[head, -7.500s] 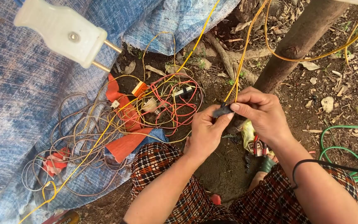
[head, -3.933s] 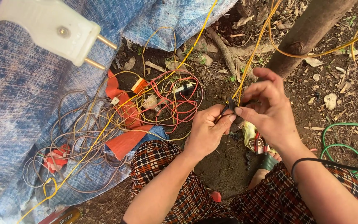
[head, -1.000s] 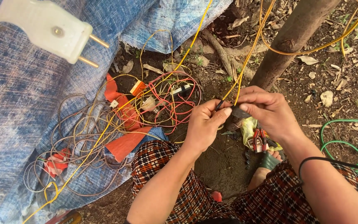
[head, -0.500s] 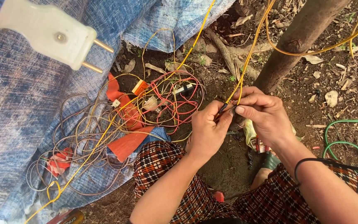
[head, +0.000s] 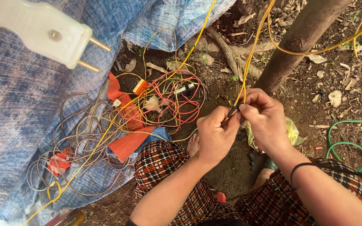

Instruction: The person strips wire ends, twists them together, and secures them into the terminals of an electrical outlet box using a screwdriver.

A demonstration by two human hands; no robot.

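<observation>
Dirt ground under tarp, wires

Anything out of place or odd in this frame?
Yes: a white two-pin plug hangs close to the camera at upper left, plugged into nothing. A loose tangle of wires sprawls across the blue tarp and bare dirt. Both hands, left hand and right hand, pinch the yellow wire.

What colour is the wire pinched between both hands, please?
Yellow wire, clearest in the head view.

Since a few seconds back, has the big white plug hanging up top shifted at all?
Cannot tell. The white plug sits at nearly the same spot against the blue tarp, tilting only slightly, and the head camera itself shifts, so any real swing is unclear.
</observation>
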